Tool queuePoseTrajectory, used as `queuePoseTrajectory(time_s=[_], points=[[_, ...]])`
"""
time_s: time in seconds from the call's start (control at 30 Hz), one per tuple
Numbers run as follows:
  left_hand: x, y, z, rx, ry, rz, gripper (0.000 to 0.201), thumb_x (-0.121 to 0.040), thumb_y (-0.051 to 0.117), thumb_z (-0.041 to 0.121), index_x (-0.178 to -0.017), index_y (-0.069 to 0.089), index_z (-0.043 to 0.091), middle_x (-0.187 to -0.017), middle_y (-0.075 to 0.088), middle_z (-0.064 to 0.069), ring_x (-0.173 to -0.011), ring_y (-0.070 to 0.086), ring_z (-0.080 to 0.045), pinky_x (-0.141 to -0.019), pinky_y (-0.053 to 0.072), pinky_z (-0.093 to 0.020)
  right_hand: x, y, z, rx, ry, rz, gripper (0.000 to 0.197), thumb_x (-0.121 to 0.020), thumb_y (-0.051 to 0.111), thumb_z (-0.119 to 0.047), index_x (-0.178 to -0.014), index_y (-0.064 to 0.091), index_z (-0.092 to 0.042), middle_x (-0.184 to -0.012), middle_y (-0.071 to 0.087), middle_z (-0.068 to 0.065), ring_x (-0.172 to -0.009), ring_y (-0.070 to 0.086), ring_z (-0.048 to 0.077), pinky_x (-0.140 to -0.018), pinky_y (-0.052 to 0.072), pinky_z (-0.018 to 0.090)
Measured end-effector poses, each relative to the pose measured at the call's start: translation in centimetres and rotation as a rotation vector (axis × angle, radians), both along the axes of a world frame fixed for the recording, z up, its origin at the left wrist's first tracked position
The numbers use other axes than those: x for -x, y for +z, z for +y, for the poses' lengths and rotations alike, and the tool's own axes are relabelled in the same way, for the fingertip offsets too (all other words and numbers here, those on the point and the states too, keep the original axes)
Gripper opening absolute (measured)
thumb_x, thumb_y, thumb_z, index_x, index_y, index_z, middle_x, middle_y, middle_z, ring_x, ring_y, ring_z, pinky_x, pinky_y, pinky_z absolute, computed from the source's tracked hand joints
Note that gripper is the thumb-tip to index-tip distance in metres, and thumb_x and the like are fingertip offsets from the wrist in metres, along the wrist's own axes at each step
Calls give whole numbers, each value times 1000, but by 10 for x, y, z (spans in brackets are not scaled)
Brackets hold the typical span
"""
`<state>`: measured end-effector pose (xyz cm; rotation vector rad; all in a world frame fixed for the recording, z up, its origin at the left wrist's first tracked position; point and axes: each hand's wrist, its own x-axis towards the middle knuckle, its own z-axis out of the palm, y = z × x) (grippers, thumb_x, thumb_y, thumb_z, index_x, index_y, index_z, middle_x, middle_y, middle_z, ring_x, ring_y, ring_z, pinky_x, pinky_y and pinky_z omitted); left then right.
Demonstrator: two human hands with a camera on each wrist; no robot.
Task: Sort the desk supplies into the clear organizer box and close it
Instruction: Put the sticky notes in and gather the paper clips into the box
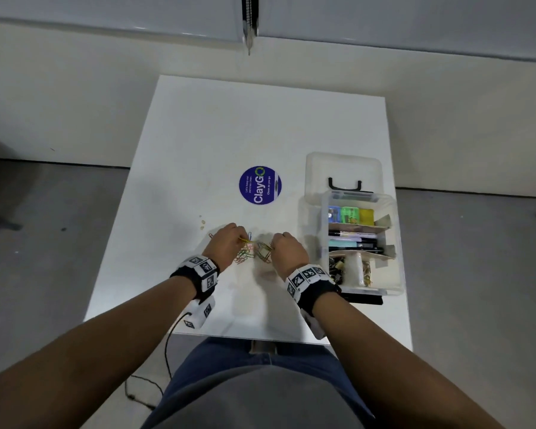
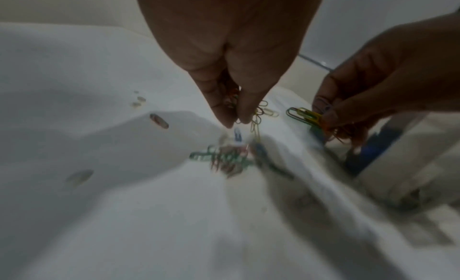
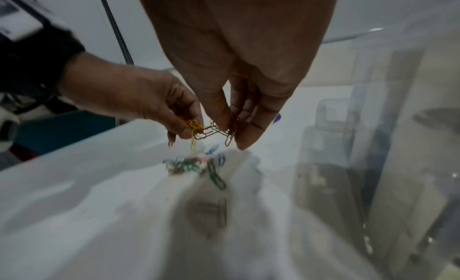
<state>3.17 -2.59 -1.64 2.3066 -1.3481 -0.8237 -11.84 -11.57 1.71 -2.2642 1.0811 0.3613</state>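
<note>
Evidently mid-gathering: coloured wire paper clips (image 1: 250,251) pinched in left hand (image 1: 226,243) and right hand (image 1: 287,249); next, presumably into clear plastic organizer box (image 1: 395,243).

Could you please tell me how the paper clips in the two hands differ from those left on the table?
The coloured wire paper clips held by the left hand and right hand hang lifted; the loose coloured paper clips lie flat on the white table below. Both are mixed colours.
</note>
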Motion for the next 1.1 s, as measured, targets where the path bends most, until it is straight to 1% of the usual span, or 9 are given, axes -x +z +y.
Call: queuePoseTrajectory(time_s=[0.13, 0.27, 0.33, 0.43, 0.6, 0.73, 0.9, 1.0, 1.1], points=[[8, 40, -8, 185, 87, 102, 13, -85, 65, 1, -95, 70, 7, -91, 66, -10, -83, 67, -21, -79, 53, -29, 21, 32, -14, 53, -95, -192, 19, -91, 47, -6, -101, 62, -5, -104, 61, 13, -95, 59, 30, -78, 45, 32], [44, 84, -32, 308, 131, 289, 11, -85, 68, 6, -95, 69, 10, -91, 70, -1, -78, 63, 4, -72, 47, -6, 65, 61, -33, 123, -177, -356, 8, -87, 57, -11, -88, 65, -10, -89, 64, 8, -81, 61, 25, -68, 45, 29], [69, 99, -48, 317, 104, 319, 11, -85, 69, 9, -96, 70, 13, -91, 69, 3, -78, 61, 7, -73, 46, -5, 95, 73, -43, 141, -245, -383, 5, -86, 60, -12, -88, 65, -14, -86, 66, 1, -78, 62, 19, -68, 48, 30], [110, 110, -73, 308, 8, 339, 9, -86, 68, 11, -94, 69, 16, -95, 68, 1, -82, 62, -3, -77, 49, -15, 146, 87, -52, 217, -356, -365, 7, -87, 65, -14, -94, 66, -14, -84, 65, -2, -76, 59, 16, -69, 46, 26], [182, 102, -104, 247, -217, 314, 12, -88, 65, 8, -99, 68, 12, -102, 65, -4, -91, 62, -15, -77, 48, -18, 209, 71, -59, 232, -504, -197, 6, -85, 65, -12, -79, 64, -11, -78, 66, 6, -73, 62, 25, -63, 46, 28], [221, 89, -124, 130, -321, 202, 20, -85, 64, 3, -103, 69, 10, -104, 69, -10, -97, 64, -25, -83, 52, -34, 215, 53, -66, 162, -497, -100, 11, -82, 63, -7, -91, 70, -8, -90, 71, 16, -86, 65, 33, -73, 52, 34], [220, 74, -128, 38, -371, 295, 32, -83, 54, -5, -111, 63, 7, -106, 69, -14, -100, 67, -28, -86, 55, -45, 213, 54, -72, 149, -460, -91, 31, -82, 58, -5, -111, 67, -8, -100, 70, 16, -95, 65, 33, -83, 53, 36], [197, 73, -121, 99, -311, 248, 30, -88, 55, 1, -115, 64, 12, -110, 68, -8, -100, 64, -21, -90, 53, -35, 199, 61, -66, 160, -414, -135, 28, -85, 58, -8, -111, 66, -11, -104, 69, 13, -96, 65, 31, -81, 52, 35], [156, 71, -109, 187, -177, 230, 25, -90, 51, 7, -109, 65, 15, -105, 67, -5, -92, 64, -20, -83, 54, -35, 168, 68, -57, 152, -347, -224, 22, -88, 56, -9, -106, 67, -10, -105, 68, 11, -97, 64, 29, -79, 52, 35]])
